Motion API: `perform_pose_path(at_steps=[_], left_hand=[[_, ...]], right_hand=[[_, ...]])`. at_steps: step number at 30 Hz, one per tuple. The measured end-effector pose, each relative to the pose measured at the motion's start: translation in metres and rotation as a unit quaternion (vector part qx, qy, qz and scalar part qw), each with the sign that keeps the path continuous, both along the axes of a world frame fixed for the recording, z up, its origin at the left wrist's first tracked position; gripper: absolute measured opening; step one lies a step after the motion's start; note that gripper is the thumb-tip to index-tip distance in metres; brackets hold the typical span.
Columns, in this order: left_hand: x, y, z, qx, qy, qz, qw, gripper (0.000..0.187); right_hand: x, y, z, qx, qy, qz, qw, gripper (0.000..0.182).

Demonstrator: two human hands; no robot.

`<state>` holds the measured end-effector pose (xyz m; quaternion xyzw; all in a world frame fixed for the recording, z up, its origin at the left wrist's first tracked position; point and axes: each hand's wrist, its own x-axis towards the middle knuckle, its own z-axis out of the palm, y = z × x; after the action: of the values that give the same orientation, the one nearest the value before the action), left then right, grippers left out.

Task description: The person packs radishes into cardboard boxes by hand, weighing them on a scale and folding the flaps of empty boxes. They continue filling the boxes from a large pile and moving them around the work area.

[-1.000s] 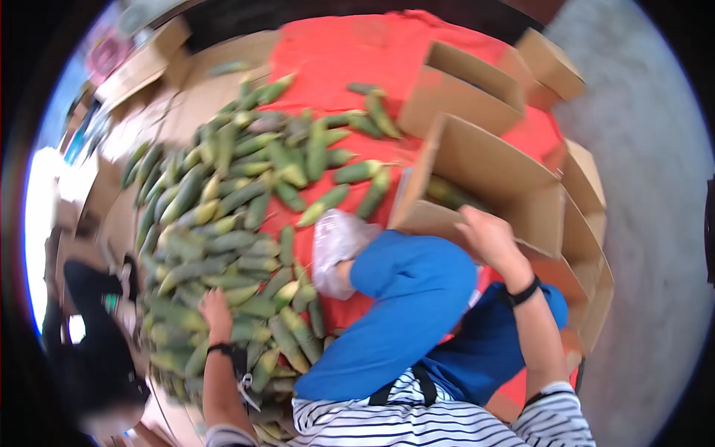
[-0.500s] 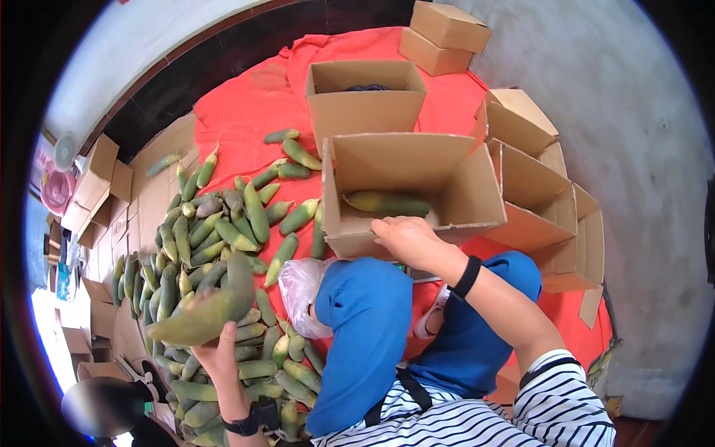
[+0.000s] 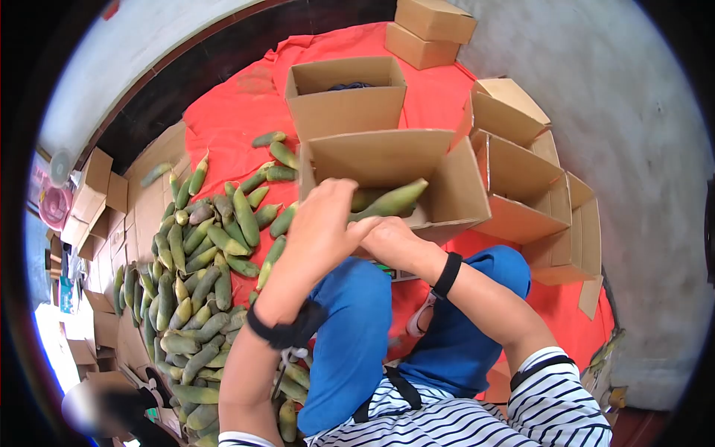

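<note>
My left hand [image 3: 320, 222] reaches over the front left of an open cardboard box [image 3: 383, 153], closed around one end of a green radish [image 3: 398, 201]. The radish's pale tip angles up to the right inside the box. Behind it, partly covered, another green radish [image 3: 364, 198] lies on the box bottom. At the box's front rim, my right hand [image 3: 398, 242] has its fingers closed on the edge, close against my left hand. The left fingertips are partly hidden behind the hand.
A large heap of green radishes [image 3: 201, 290] spreads over cardboard and a red cloth [image 3: 238, 112] on my left. Another open box [image 3: 346, 112] with something dark inside stands behind. Open boxes [image 3: 529, 186] line the right wall; two closed boxes [image 3: 428, 33] are stacked at the back.
My left hand has swung from the heap up and right to the box, bringing a green radish into it. My right hand stays at the front rim. The view has shifted slightly.
</note>
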<state>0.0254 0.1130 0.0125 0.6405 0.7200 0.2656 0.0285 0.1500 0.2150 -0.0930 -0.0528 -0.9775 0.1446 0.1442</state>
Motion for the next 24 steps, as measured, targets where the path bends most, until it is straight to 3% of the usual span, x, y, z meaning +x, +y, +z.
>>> perform_pose_path(at_steps=[2, 5, 7, 10, 24], left_hand=[[-0.004, -0.038, -0.001, 0.012, -0.070, -0.016, 0.997, 0.053], [0.015, -0.097, 0.002, -0.128, -0.184, -0.042, 0.974, 0.069], [0.040, -0.122, -0.013, -0.098, -0.112, -0.035, 0.988, 0.085], [0.062, -0.136, -0.037, -0.078, -0.094, 0.033, 0.992, 0.097], [0.063, -0.143, -0.051, -0.050, -0.123, 0.048, 0.990, 0.098]], right_hand=[[0.001, -0.002, 0.016, -0.014, -0.025, -0.011, 1.000, 0.009], [-0.002, 0.001, 0.009, -0.015, -0.022, -0.026, 0.999, 0.012], [-0.005, 0.000, 0.006, -0.022, -0.033, -0.001, 0.999, 0.013], [-0.005, 0.000, 0.012, -0.004, -0.054, -0.032, 0.998, 0.016], [-0.005, -0.006, 0.029, 0.040, -0.070, -0.031, 0.996, 0.019]])
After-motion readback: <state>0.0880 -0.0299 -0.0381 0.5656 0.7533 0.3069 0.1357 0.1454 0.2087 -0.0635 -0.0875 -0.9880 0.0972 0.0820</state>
